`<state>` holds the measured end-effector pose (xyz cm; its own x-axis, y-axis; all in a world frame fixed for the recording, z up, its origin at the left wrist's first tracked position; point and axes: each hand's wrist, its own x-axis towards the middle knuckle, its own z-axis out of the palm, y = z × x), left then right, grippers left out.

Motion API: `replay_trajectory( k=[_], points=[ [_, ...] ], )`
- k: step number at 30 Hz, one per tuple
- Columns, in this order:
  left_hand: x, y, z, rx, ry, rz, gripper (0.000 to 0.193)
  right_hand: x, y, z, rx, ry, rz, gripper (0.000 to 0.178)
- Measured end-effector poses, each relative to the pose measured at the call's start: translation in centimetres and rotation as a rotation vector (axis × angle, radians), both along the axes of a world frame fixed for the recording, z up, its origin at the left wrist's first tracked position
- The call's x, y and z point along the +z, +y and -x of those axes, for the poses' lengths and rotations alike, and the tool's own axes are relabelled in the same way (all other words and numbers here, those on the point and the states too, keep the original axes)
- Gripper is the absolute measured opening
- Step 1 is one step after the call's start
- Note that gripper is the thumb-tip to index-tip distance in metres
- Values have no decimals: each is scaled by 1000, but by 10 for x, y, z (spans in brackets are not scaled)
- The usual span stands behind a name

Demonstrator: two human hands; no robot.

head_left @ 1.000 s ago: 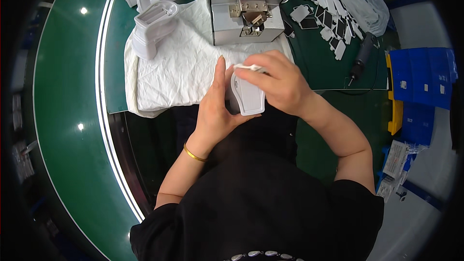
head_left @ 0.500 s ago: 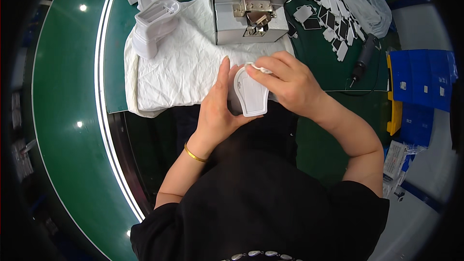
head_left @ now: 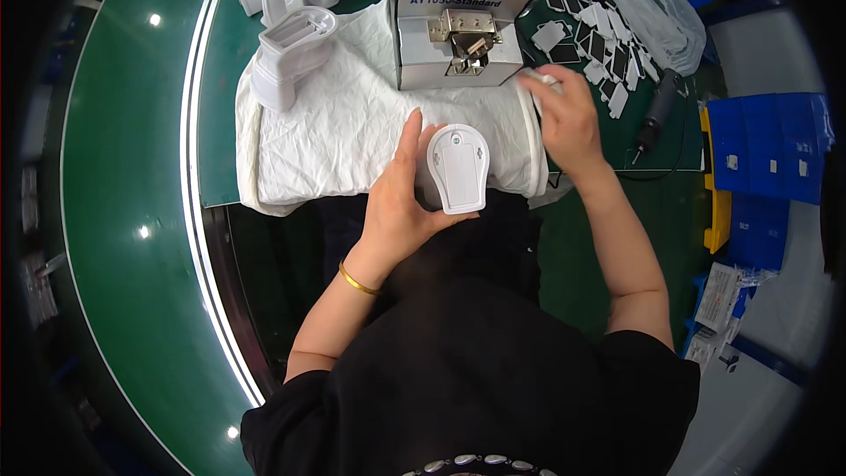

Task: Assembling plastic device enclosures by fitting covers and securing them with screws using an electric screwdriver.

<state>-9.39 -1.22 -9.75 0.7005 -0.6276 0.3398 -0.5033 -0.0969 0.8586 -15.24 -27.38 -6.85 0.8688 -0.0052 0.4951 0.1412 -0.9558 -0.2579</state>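
Observation:
My left hand (head_left: 401, 194) is closed round a white plastic housing (head_left: 458, 176), holding it by its left side and lower end above the front edge of the cloth. The housing's rounded base faces up, with a rectangular panel in its middle and a small round recess near the top. Off to the right, beside the machine's front corner, my right hand (head_left: 571, 123) pinches a small white wad (head_left: 548, 81), perhaps a bit of cloth; motion blurs it and the fingers partly cover it.
A grey tape dispenser (head_left: 463, 35) stands on the white cloth (head_left: 352, 150). Several white housings (head_left: 286, 53) sit at its left. Small black and white flat pieces (head_left: 608, 44), a clear plastic bag (head_left: 652, 9) and a dark electric screwdriver (head_left: 654, 119) lie right. Blue bins (head_left: 767, 145) stand farther right.
My right hand has lifted off the top of the housing and moved right and away from me with the white wad. The left hand keeps the housing nearly in place.

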Motion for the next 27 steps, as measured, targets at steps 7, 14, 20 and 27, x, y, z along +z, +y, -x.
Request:
replay_trajectory(
  k=[7, 14, 20, 27],
  points=[
    [18, 11, 6, 8, 872, 655, 112, 13, 58, 35, 219, 263, -761, 69],
    [30, 50, -5, 99, 419, 398, 99, 23, 123, 29, 235, 382, -1181, 51],
    [82, 110, -28, 49, -397, -151, 58, 40, 147, -1, 467, 552, -1222, 64],
    [21, 208, -189, 985, -66, 106, 47, 42, 143, -6, 534, 484, -1090, 67]
  ],
)
